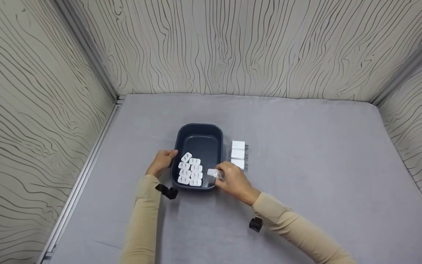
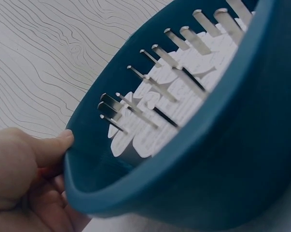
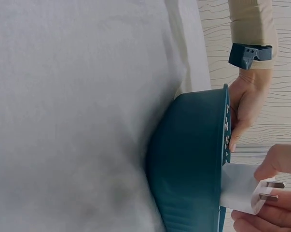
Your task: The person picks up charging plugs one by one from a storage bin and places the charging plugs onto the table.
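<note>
A dark blue plastic basin point(image 1: 202, 145) stands on the cloth-covered table. My left hand point(image 1: 161, 162) grips its left side, the thumb at the rim in the left wrist view. Several white plug chargers point(image 1: 195, 175) stand close together in the near left part of the basin, metal prongs up; one at the group's far end is turned askew. Between thumb and fingers, my right hand point(image 1: 234, 181) holds another white charger point(image 3: 239, 186) at the basin's right rim. Its two prongs point away from the basin in the right wrist view.
Three white chargers point(image 1: 238, 154) lie in a column just right of the basin, prongs pointing right. Grey cloth point(image 1: 306, 154) covers the table. Wood-grain panels point(image 1: 233, 47) rise at the back and both sides.
</note>
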### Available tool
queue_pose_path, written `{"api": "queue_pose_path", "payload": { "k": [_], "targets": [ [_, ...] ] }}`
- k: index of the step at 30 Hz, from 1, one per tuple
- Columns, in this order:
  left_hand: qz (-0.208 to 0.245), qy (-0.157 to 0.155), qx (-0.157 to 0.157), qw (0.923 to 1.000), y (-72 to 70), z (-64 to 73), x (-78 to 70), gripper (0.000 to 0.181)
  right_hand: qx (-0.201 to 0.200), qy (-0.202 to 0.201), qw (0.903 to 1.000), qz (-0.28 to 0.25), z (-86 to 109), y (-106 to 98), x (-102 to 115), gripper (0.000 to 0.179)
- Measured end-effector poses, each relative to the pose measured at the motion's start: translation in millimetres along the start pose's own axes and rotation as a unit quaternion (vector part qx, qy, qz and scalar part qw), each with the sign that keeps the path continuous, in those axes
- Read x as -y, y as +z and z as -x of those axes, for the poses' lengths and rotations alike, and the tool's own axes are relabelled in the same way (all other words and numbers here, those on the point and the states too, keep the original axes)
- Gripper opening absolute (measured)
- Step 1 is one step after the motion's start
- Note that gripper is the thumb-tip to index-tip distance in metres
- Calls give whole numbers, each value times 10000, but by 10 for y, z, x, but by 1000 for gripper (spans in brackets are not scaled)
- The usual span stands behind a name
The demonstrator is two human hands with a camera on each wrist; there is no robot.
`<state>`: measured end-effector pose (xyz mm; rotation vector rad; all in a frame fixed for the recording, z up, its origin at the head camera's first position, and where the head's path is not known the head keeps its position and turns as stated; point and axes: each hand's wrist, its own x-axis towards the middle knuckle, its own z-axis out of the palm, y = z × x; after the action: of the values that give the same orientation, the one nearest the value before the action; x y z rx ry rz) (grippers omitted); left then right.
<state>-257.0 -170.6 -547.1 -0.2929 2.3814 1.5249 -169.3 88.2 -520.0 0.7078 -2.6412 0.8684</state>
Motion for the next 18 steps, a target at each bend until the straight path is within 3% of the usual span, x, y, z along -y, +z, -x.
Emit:
{"api": "queue_pose_path", "payload": {
  "k": [7,18],
  "targets": [
    [354,-24,115,9993,6,-6,2,37,-79,77,9999,-126,36,-17,-13,20],
    [152,37,-43,9999,8,-13,18,37,-275,161,9986,-424,73,7,-60,21]
  ]
}}
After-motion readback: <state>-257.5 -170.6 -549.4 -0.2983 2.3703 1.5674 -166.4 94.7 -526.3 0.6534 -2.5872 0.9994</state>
